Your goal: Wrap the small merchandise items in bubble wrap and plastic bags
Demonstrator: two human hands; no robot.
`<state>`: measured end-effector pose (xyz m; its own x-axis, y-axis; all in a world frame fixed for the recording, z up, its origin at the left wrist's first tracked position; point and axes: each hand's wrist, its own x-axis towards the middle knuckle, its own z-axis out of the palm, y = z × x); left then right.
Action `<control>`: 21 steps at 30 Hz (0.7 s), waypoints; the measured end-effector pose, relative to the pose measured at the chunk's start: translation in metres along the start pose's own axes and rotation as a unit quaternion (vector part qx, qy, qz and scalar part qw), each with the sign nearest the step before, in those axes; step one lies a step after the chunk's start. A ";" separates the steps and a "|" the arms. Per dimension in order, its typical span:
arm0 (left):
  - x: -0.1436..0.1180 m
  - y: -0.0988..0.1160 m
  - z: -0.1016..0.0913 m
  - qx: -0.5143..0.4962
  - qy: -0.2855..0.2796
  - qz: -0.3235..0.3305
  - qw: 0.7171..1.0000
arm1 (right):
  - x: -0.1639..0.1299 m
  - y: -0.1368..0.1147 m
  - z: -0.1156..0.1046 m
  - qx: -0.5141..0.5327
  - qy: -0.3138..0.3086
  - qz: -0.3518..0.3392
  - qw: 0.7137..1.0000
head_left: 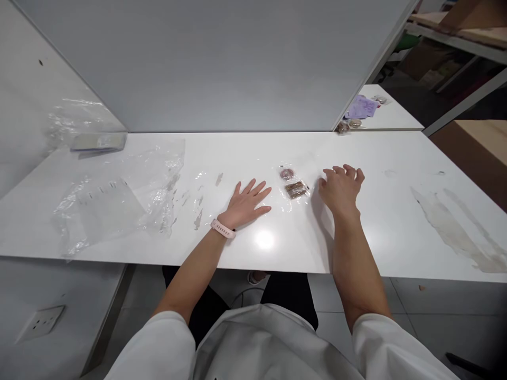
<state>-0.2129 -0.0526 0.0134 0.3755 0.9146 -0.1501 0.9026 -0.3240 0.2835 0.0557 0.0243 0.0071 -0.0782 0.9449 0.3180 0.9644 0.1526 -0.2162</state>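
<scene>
My left hand (248, 204) lies flat on the white tabletop (277, 248) with its fingers spread, holding nothing. On its wrist is a pale pink band (223, 228). To the right of it is a small clear packet with brown contents (296, 190). A clear packet with a round pinkish item (287, 173) lies just behind that one. My right hand (341, 189) is beside the packets on their right, fingers apart and slightly curled, with nothing in it. Neither hand touches a packet.
Clear plastic bags (114, 206) spread over the table's left side, near a flat plastic-wrapped pack (99, 141). A grey panel (233, 68) stands at the back. Beyond its right end lie purple packaging (362, 107) and small packets (348, 125). Torn residue (455, 227) marks the right side.
</scene>
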 end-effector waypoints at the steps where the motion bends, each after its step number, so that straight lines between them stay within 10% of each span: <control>1: -0.001 -0.003 -0.005 0.000 -0.009 -0.001 1.000 | 0.001 0.000 -0.001 0.025 0.007 -0.005 1.000; 16: -0.006 -0.014 -0.019 -0.152 0.062 -0.067 0.984 | -0.024 -0.067 -0.032 0.220 -0.156 -0.263 0.926; 21: -0.006 -0.013 -0.020 -0.157 0.075 -0.075 0.982 | -0.021 -0.059 -0.034 0.153 -0.261 -0.219 0.928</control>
<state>-0.2307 -0.0490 0.0293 0.1864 0.9794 -0.0776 0.8274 -0.1139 0.5499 0.0092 -0.0146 0.0441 -0.6344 0.7721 -0.0357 0.7007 0.5550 -0.4484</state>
